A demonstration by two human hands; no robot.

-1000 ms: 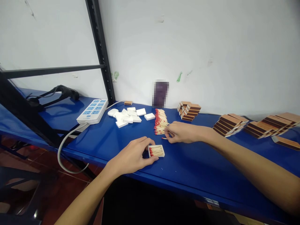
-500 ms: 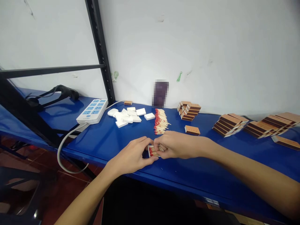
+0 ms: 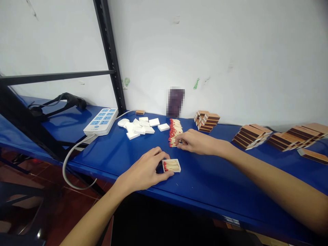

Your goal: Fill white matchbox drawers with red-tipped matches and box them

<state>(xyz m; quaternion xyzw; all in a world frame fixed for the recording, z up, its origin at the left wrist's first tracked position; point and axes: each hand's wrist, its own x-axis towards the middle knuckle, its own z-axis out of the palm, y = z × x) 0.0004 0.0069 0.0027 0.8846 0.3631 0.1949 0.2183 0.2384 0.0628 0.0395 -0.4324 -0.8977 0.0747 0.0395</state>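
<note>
My left hand (image 3: 145, 169) rests on the table with thumb and fingers gripping the left end of a small white matchbox tray (image 3: 179, 166). Inside the tray lie several red-headed matches (image 3: 171, 166), heads to the left. Farther back, my right hand (image 3: 193, 141) reaches to the near part of a long pile of loose matches (image 3: 175, 125). Its thumb and fingers are drawn together on the matches there; how many they hold is hidden.
White tray pieces (image 3: 140, 128) lie in a heap behind my left hand, near a power strip (image 3: 101, 121). Stacked matchboxes (image 3: 207, 120) stand by the wall, with more stacks (image 3: 251, 136) at the right. A black shelf post (image 3: 109, 51) rises at the left.
My right hand has moved from the tray up and back to the match pile, uncovering the matches in the tray. My left hand stays on the tray.
</note>
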